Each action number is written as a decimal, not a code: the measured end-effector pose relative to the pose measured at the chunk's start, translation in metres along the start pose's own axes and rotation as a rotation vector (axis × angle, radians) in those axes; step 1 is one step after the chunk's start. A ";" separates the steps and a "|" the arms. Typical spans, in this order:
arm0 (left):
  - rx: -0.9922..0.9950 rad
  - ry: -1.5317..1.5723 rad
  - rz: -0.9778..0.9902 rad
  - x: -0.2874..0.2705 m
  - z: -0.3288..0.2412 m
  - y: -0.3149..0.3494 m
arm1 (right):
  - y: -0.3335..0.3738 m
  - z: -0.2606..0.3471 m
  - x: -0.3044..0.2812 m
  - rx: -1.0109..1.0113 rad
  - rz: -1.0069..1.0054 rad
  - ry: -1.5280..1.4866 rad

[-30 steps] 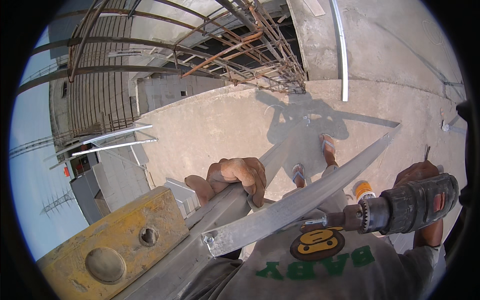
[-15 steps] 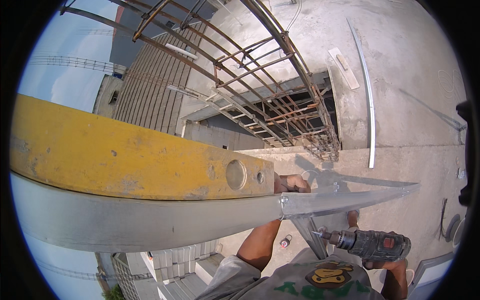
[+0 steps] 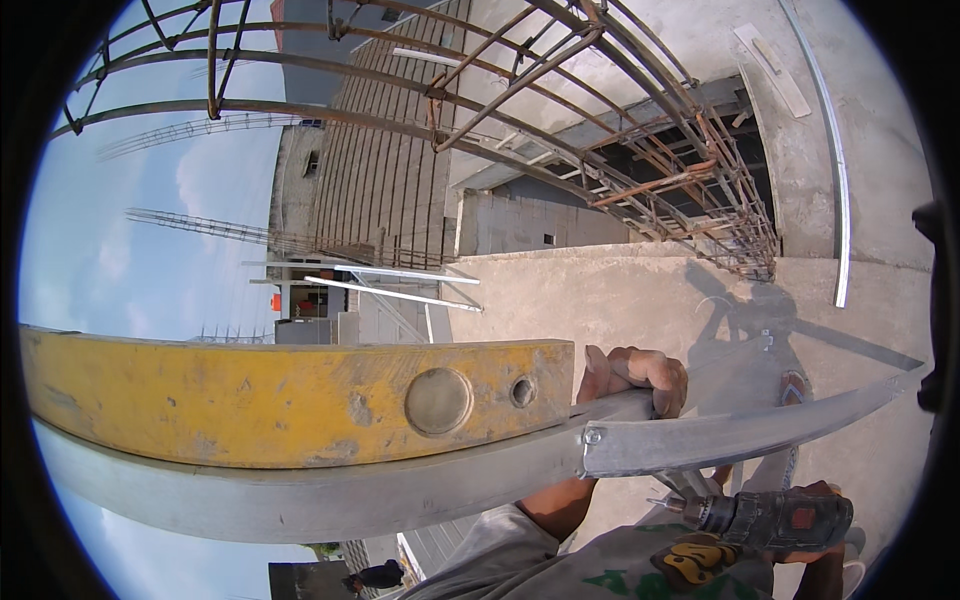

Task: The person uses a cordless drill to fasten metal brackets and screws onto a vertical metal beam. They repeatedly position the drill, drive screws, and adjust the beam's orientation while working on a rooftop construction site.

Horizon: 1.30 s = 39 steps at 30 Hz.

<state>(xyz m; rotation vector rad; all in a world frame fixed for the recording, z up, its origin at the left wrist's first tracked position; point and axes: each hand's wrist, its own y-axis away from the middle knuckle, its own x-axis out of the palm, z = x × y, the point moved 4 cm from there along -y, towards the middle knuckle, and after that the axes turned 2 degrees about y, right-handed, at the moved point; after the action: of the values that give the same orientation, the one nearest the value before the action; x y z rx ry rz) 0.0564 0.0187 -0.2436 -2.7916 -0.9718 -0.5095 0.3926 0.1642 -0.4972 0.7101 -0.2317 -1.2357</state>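
A yellow spirit level (image 3: pixel 300 400), scuffed and with a round window near its end, lies along a long grey metal profile (image 3: pixel 300 500). The profile meets a thinner metal strip (image 3: pixel 740 430) at a screwed joint; the strip runs off to the right. My left hand (image 3: pixel 640 378) is closed over the metal profile just beyond the level's end, its forearm passing behind the profile. In my right hand (image 3: pixel 815 550) is a dark cordless drill (image 3: pixel 785 518), its bit pointing left, below the joint. A metal upright (image 3: pixel 690 484) beneath the joint is partly hidden.
A rusty rebar cage (image 3: pixel 600 170) stretches across the top, over a dark opening (image 3: pixel 740 150) in the concrete. White metal bars (image 3: pixel 400 285) stick out at left. A long pale metal strip (image 3: pixel 840 200) and a trowel-like board (image 3: pixel 772 70) lie on the concrete at right.
In the picture, the rebar cage and opening have shifted right, and the level and profile sit lower and flatter. More of my left hand shows. The drill stays in my right hand.
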 end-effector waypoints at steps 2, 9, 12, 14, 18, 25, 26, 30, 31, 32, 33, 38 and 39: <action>0.004 -0.013 -0.006 -0.001 0.000 -0.001 | -0.002 -0.002 0.018 0.655 -0.558 0.529; -0.001 -0.016 -0.017 -0.002 0.002 0.000 | 0.013 0.114 -0.011 0.779 -1.709 0.765; -0.010 -0.008 0.006 -0.003 0.002 0.000 | 0.021 0.130 -0.025 0.748 -1.563 0.923; -0.019 -0.003 0.012 -0.004 0.002 0.000 | 0.027 0.109 -0.026 0.448 -1.268 0.715; -0.026 0.004 0.009 -0.003 0.003 0.001 | 0.035 0.041 -0.015 -0.107 -0.640 0.192; 0.011 0.052 0.051 -0.001 0.002 0.003 | 0.033 0.002 -0.011 -0.278 -0.387 -0.148; 0.018 0.045 0.059 -0.001 0.002 0.002 | 0.033 0.002 -0.012 -0.289 -0.372 -0.173; 0.031 0.017 0.103 -0.003 0.001 0.001 | 0.032 -0.001 -0.013 -0.326 -0.297 -0.276; 0.031 0.024 0.094 -0.003 0.001 0.001 | 0.031 -0.001 -0.011 -0.337 -0.281 -0.301; 0.031 0.031 0.087 -0.003 0.002 0.002 | 0.031 -0.002 -0.011 -0.342 -0.268 -0.321; 0.030 0.038 0.085 -0.003 0.002 0.002 | 0.031 -0.003 -0.010 -0.348 -0.251 -0.341; 0.035 0.050 0.071 -0.004 0.003 0.003 | 0.031 -0.010 -0.008 -0.373 -0.188 -0.391; 0.036 0.051 0.089 -0.004 0.003 0.003 | 0.031 -0.010 -0.006 -0.379 -0.184 -0.395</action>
<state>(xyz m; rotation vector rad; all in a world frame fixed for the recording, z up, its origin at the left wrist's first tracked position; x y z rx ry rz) 0.0561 0.0150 -0.2474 -2.7605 -0.8339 -0.5417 0.4198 0.1783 -0.4844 0.1576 -0.2501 -1.5390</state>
